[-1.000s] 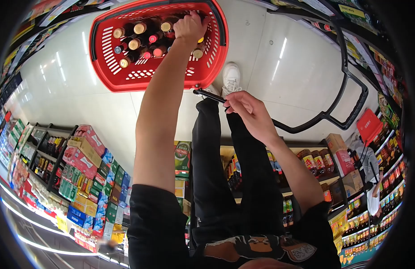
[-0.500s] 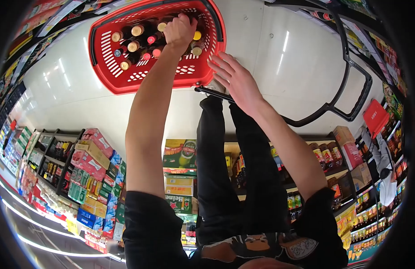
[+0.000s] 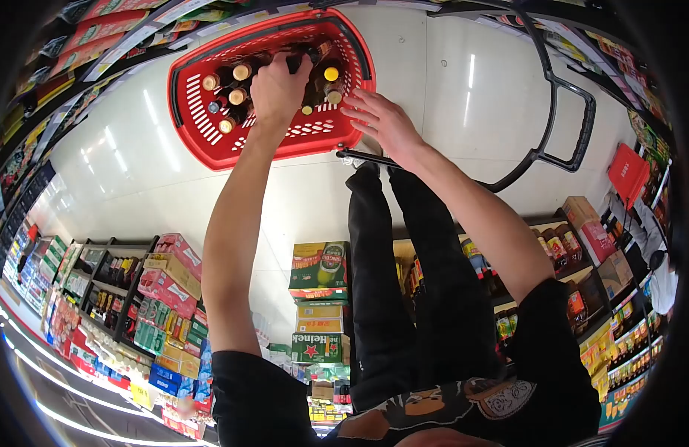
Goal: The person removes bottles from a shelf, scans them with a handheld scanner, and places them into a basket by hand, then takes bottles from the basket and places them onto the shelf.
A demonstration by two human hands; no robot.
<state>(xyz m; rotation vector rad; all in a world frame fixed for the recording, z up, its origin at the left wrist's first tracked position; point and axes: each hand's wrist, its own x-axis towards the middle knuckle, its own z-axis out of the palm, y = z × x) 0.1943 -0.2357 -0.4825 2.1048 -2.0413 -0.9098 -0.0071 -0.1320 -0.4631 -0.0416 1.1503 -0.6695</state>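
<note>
Among capped bottles in a red shopping basket, far left, the grip of the left hand is placed; whether one is clasped cannot be told. Beside the basket's right rim, the right hand is held with fingers apart. Farther right, a black handle is seen.

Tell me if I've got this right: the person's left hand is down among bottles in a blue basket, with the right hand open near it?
Not quite: the basket is red, not blue, as the head view shows. The left hand is down among bottles, with the right hand open near it.
</note>
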